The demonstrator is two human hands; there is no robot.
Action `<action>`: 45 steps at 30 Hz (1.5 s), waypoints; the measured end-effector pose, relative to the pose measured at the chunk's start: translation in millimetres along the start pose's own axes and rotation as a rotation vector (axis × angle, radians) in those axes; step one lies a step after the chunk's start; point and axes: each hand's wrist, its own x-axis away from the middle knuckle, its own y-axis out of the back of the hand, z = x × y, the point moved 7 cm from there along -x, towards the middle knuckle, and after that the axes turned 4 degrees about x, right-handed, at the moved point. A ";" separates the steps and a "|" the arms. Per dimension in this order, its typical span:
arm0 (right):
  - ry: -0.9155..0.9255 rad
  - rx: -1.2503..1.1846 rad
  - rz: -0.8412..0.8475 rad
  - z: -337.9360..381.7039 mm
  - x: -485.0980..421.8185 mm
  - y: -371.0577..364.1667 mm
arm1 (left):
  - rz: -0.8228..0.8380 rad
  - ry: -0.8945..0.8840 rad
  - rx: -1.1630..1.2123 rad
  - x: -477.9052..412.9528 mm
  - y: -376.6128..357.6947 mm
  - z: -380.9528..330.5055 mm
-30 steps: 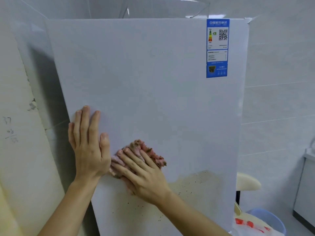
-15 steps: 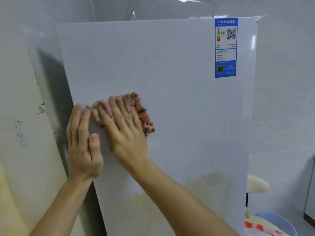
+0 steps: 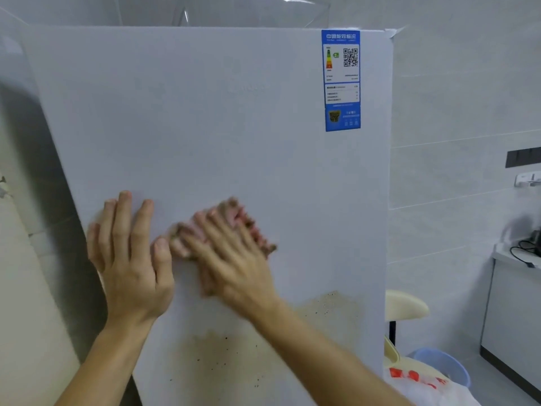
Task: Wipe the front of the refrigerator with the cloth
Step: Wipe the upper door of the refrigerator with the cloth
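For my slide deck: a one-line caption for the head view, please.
Right hand presses a pink cloth against the refrigerator front, left hand flat beside it, brown stain below.

Right of frame: cream stool seat (image 3: 405, 304) on a dark post, blue bin (image 3: 452, 366) below it, white bag with red print (image 3: 424, 386) in front. White tiled wall (image 3: 456, 98) carries a dark panel (image 3: 522, 157). Black cable (image 3: 524, 253) lies on the white counter (image 3: 509, 257).
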 end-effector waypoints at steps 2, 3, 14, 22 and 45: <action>-0.093 0.035 -0.101 -45.9 -25.2 24.8 | 0.016 0.002 -0.007 1.6 -7.7 -9.3; -0.135 0.058 -0.129 -68.6 -34.7 35.7 | 0.025 0.000 -0.001 1.2 -11.8 -14.2; -0.567 0.280 -0.178 -202.8 75.7 73.3 | 0.014 -0.002 -0.071 -4.0 -24.7 -34.0; -0.686 0.083 0.078 -165.1 182.8 48.1 | 0.035 0.037 -0.069 -2.5 -20.4 -35.6; 0.032 0.062 0.124 45.8 38.4 -41.2 | 0.060 0.171 0.042 21.1 29.2 31.8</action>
